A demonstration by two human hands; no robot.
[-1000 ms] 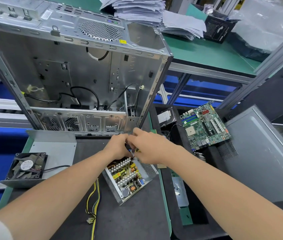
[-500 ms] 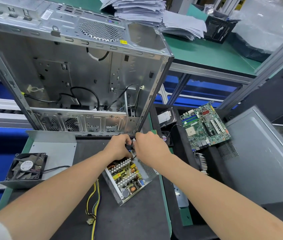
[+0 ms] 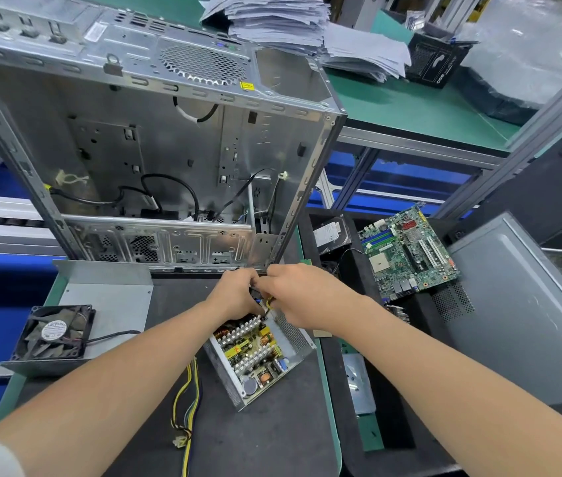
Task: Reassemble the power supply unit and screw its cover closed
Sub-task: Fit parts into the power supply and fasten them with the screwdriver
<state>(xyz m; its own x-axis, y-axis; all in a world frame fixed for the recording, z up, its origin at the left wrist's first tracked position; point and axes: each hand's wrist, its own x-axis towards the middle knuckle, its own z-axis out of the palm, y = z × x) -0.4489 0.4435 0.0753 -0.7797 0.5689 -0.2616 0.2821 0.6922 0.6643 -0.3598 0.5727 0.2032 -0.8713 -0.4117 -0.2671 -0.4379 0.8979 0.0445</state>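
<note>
The open power supply unit [image 3: 255, 359] lies on the dark mat, its circuit board and heat sinks showing. Its grey cover [image 3: 107, 297] lies at the left, with a black fan [image 3: 54, 333] on its near end. My left hand [image 3: 234, 297] and my right hand [image 3: 301, 297] meet over the unit's far corner. Both pinch a small bundle of yellow and black wires [image 3: 267, 304] that runs down into the unit. What else the fingers hold is hidden. A yellow cable bundle [image 3: 188, 401] trails from the unit toward me.
An empty computer case [image 3: 155, 149] stands open just behind my hands. To the right a black tray holds a green motherboard [image 3: 406, 253] and a hard drive [image 3: 329, 234]. A grey case panel [image 3: 527, 311] leans at far right. Paper stacks [image 3: 293, 25] lie on the green bench.
My right hand has drawn back toward the unit's far corner and closed in against my left hand. The left hand has barely moved.
</note>
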